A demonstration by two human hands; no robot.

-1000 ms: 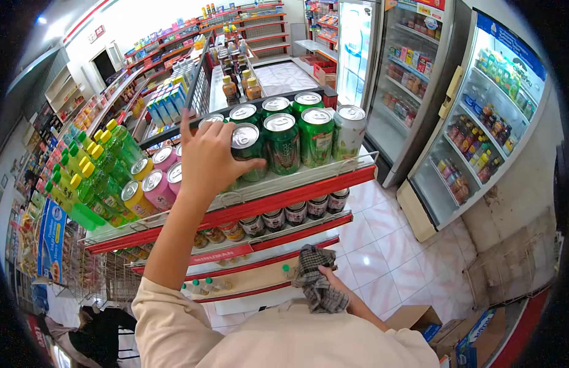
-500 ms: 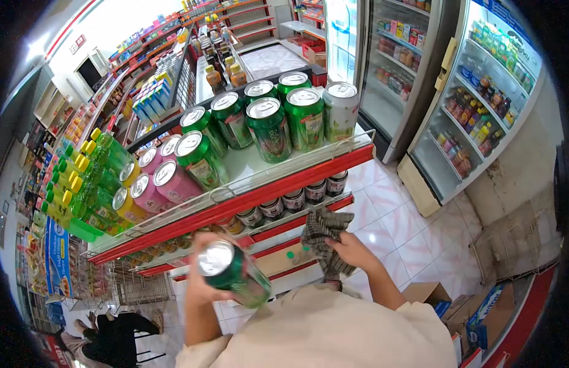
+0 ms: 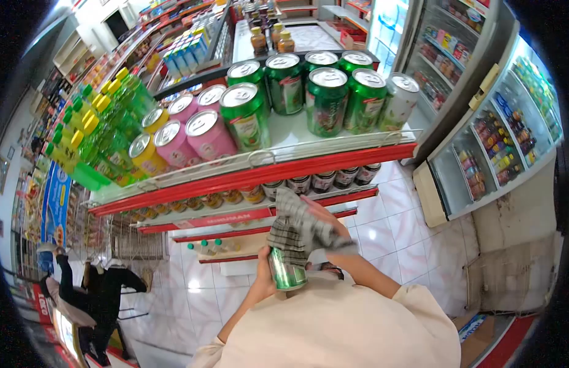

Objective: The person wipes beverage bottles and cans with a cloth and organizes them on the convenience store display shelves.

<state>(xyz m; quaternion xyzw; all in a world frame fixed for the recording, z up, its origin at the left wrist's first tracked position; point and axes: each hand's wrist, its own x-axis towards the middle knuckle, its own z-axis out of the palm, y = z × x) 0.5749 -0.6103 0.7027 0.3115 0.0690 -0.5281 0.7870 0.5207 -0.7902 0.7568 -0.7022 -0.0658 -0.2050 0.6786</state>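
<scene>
Wiping, apparently: left hand [image 3: 264,268] curled round a green can [image 3: 287,274] between shelf [image 3: 284,162] and shirt [image 3: 333,325], right hand [image 3: 326,218] clutching checked cloth [image 3: 288,228] over its far end. Another pass would want a steady hold.

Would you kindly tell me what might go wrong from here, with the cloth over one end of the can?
The green can might slip from the left hand and drop toward the tiled floor if the right hand presses too hard with the checked cloth. Since the cloth hides one end, a dent or leak there could go unnoticed. A careless swing upward might also knock the cans standing on the top shelf.
</scene>
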